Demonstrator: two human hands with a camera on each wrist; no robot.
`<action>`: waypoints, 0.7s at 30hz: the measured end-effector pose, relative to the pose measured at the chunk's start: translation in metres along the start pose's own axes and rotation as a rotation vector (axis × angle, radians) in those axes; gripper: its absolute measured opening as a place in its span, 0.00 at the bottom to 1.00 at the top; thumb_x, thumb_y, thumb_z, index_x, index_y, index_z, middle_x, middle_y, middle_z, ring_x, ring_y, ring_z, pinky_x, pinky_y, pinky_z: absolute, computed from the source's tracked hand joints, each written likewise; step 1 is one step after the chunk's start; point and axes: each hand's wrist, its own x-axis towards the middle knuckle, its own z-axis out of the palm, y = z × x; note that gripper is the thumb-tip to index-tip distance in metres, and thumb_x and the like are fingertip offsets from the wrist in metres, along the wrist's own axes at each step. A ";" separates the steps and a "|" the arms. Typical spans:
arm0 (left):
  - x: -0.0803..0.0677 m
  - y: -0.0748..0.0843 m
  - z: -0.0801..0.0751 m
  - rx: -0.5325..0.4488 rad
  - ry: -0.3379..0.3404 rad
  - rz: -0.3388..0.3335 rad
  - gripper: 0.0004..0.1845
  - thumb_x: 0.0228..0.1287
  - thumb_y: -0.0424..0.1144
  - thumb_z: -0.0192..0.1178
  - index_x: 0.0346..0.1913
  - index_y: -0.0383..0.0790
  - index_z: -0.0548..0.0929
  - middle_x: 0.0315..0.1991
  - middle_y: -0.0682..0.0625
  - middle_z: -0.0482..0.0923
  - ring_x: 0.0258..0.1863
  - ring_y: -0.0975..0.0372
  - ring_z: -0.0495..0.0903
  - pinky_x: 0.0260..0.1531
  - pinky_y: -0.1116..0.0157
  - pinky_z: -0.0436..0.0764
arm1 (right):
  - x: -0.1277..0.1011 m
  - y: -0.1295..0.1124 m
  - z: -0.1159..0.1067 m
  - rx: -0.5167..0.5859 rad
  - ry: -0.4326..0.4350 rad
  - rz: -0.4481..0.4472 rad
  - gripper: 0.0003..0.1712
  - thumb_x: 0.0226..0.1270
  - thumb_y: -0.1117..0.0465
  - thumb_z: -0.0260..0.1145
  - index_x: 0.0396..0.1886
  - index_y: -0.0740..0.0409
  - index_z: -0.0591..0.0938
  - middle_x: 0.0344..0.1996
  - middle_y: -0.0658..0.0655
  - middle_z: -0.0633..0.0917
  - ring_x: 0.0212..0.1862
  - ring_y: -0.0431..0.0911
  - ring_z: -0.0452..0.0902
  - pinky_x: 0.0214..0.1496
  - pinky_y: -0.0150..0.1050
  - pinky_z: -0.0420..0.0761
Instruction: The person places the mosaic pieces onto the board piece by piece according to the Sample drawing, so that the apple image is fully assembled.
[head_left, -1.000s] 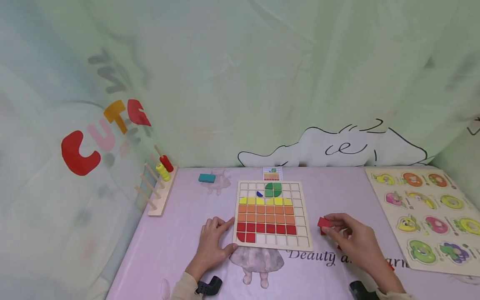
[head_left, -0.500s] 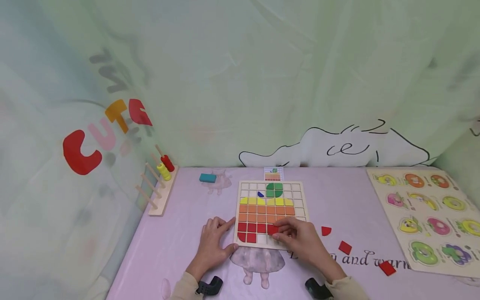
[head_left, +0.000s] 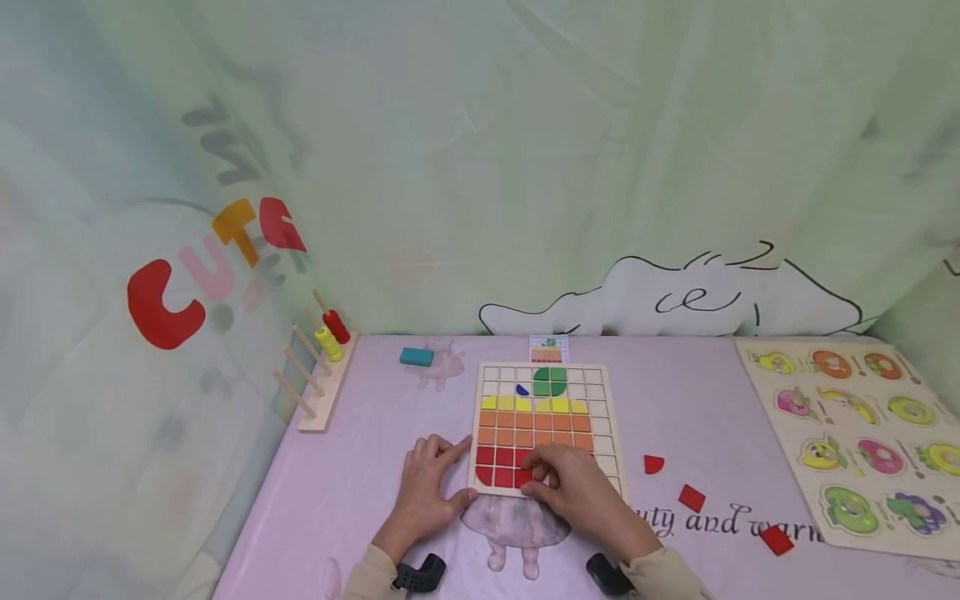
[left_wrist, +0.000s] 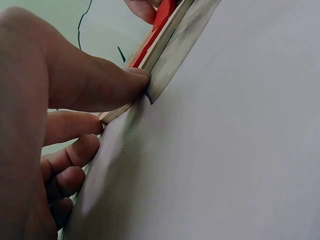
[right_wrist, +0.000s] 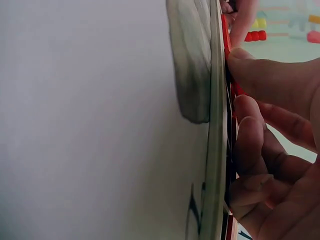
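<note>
A wooden grid board (head_left: 600, 392) lies flat on the pink table, filled with green, yellow, orange and red tiles. My right hand (head_left: 546, 477) rests on the board's bottom row. Its fingertips pinch a red tile (head_left: 523, 478) at a cell beside the other red tiles. In the right wrist view the curled fingers (right_wrist: 270, 80) press against the red tile (right_wrist: 227, 40) on the board's edge (right_wrist: 217, 125). My left hand (head_left: 442, 475) lies on the table at the board's lower left corner. There the thumb (left_wrist: 100, 85) pushes on the board's edge (left_wrist: 175, 55).
Three loose red pieces lie right of the board: a quarter-round (head_left: 653, 464) and two squares (head_left: 691, 497), (head_left: 775, 539). A fruit puzzle board (head_left: 862, 442) fills the right side. A peg rack (head_left: 318, 375), a teal block (head_left: 416, 357) and a pattern card (head_left: 546, 349) sit farther back.
My right hand carried a red tile from the table right of the board to the bottom row, then slid left along it. The left hand stayed put.
</note>
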 end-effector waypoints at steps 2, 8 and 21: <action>0.000 0.000 0.000 0.000 0.006 0.004 0.39 0.51 0.43 0.75 0.71 0.48 0.82 0.44 0.56 0.72 0.47 0.64 0.64 0.49 0.58 0.65 | 0.000 -0.001 -0.001 -0.001 0.003 0.012 0.13 0.58 0.61 0.83 0.41 0.49 0.88 0.27 0.41 0.80 0.29 0.38 0.71 0.31 0.30 0.74; 0.000 -0.001 0.001 0.009 0.014 0.015 0.39 0.50 0.42 0.75 0.71 0.47 0.82 0.44 0.55 0.72 0.46 0.63 0.64 0.48 0.58 0.65 | 0.000 -0.002 0.000 -0.009 0.036 -0.007 0.11 0.57 0.63 0.84 0.36 0.50 0.88 0.25 0.41 0.80 0.27 0.37 0.70 0.30 0.30 0.72; -0.001 -0.002 0.002 0.022 0.010 0.020 0.39 0.51 0.43 0.75 0.71 0.48 0.82 0.44 0.56 0.71 0.47 0.63 0.64 0.49 0.58 0.65 | 0.001 -0.002 0.005 -0.068 0.126 -0.003 0.12 0.53 0.62 0.86 0.28 0.50 0.88 0.20 0.39 0.79 0.24 0.35 0.69 0.28 0.30 0.71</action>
